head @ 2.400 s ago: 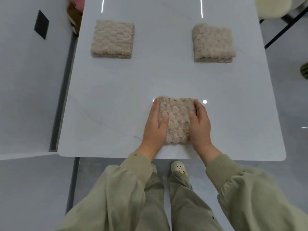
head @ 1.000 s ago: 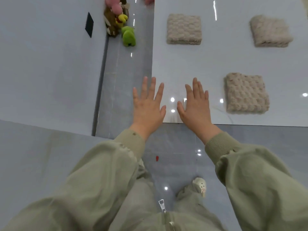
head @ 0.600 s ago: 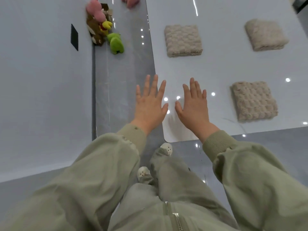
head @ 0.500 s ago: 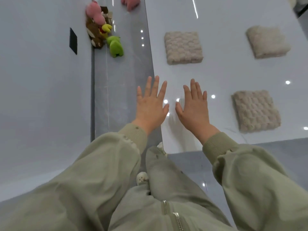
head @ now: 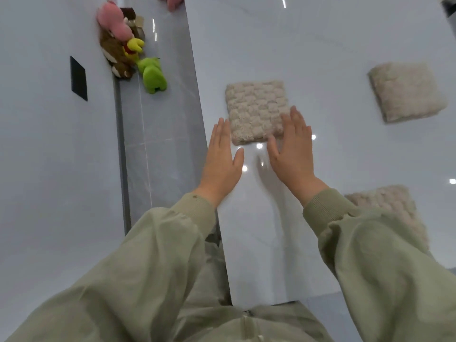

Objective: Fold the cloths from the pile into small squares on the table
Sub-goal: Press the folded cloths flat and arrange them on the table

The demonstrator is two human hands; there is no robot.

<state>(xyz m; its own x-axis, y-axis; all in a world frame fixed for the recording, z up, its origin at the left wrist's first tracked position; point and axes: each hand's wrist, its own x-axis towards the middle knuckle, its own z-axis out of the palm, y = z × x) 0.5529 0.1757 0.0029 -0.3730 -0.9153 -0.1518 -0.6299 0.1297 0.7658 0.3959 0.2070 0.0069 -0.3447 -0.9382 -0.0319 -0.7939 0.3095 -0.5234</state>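
- The folded cloth (head: 256,107) lies by the table's (head: 320,45) left edge, square, straight ahead of both hands.
- The left hand (head: 222,156) is flat and empty, just beside the cloth's near-left corner.
- The right hand (head: 293,149), also flat and empty, is nearer, its fingertips over the near-right corner.

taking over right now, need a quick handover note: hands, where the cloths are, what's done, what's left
Left hand: open, fingers straight, holding nothing, just left of the beige textured folded cloth.
Right hand: open, fingers over that cloth's near right corner; contact unclear.
Also on the glossy white table: far-right folded cloth and near-right folded cloth, the latter partly behind the right sleeve.
Done: three cloths lie folded into squares.
Left: no pile of unfolded cloths is in view, so I cannot tell how many remain.
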